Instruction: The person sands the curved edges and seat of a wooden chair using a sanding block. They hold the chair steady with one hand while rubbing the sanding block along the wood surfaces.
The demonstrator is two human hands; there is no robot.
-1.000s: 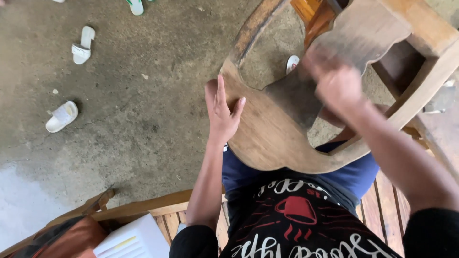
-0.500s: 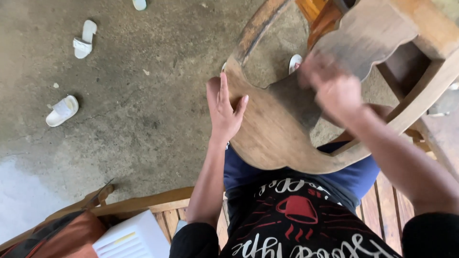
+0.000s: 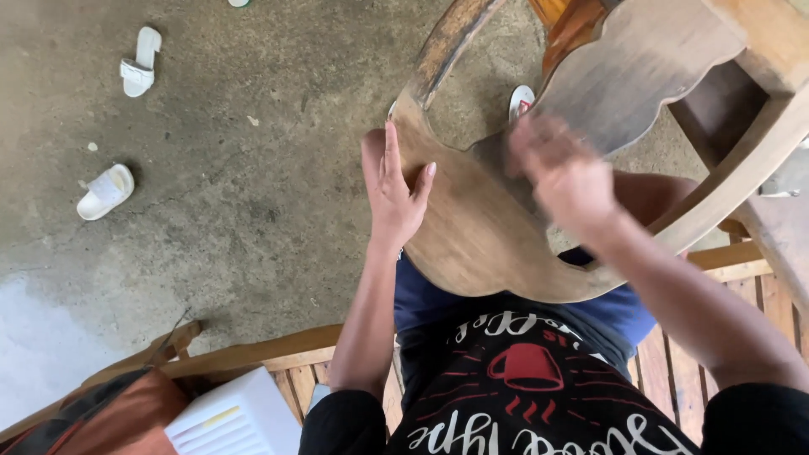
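— Well, starting with the biggest: concrete floor, grey and stained, filling the left and upper part of the view.

— And over it?

— Curved wooden chair piece, broad and pale brown, tilted across the lap, its scalloped backboard rising toward the upper right. Joined to a straight wooden rail running off to the right edge.

— Under the person?

— Slatted wooden bench, light brown, showing at the lower right and along the lower left.

— Hands, then?

— Left hand flat against the left edge of the curved wooden chair piece, fingers straight and together, thumb spread onto the face of the wood; pressing, not clenched around it. Right hand blurred, lying on the middle of the same piece near the scalloped backboard; cannot tell whether open or closed on anything.

— Smaller things?

— White box at the bottom left, just beside an orange-brown bag. Two white sandals, one at the left, another farther up, well apart. A third sandal glimpsed through the gap in the wood.
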